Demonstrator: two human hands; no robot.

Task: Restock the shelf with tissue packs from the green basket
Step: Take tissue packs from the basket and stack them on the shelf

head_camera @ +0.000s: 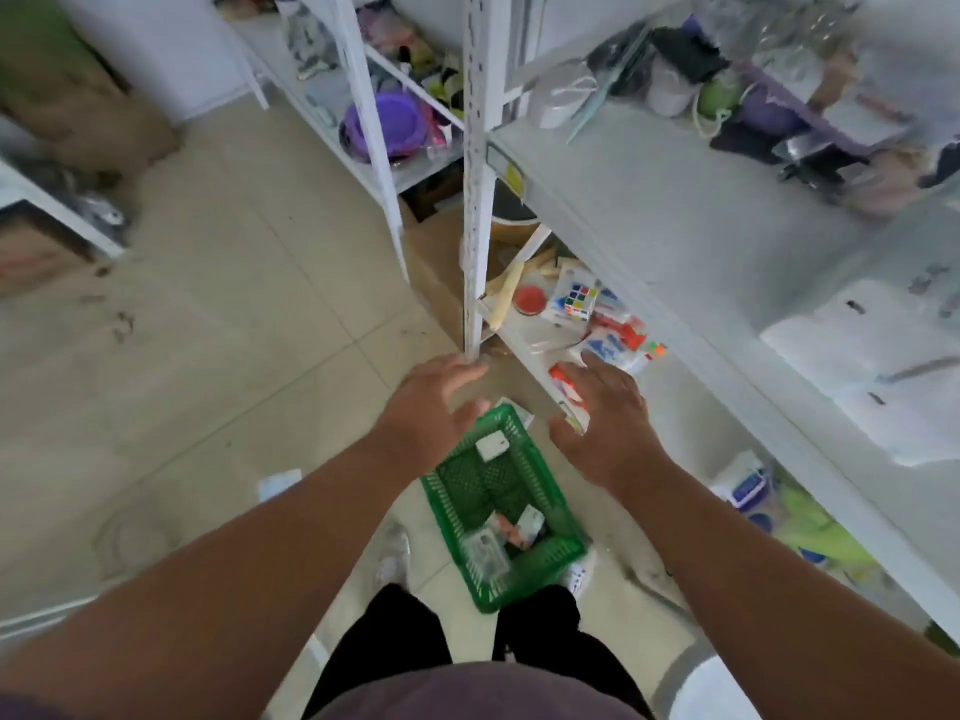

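A green mesh basket (550,556) sits on the tiled floor between my feet and the white shelf unit (649,200). Inside it lie a small white tissue pack (491,445) near the far end and a couple of wrapped packs (488,552) near the close end. My left hand (427,407) hovers above the basket's far left corner, fingers spread, holding nothing. My right hand (610,415) hovers to the right of the basket near the low shelf edge, also open and empty. The view is blurred.
A white upright post (477,200) stands just beyond my hands. The low shelf holds a puzzle cube (577,299), a red lid and packets. The upper shelf carries bags and cups. A white pack (279,483) lies on the floor at left. Purple bowls (384,122) sit on a farther rack.
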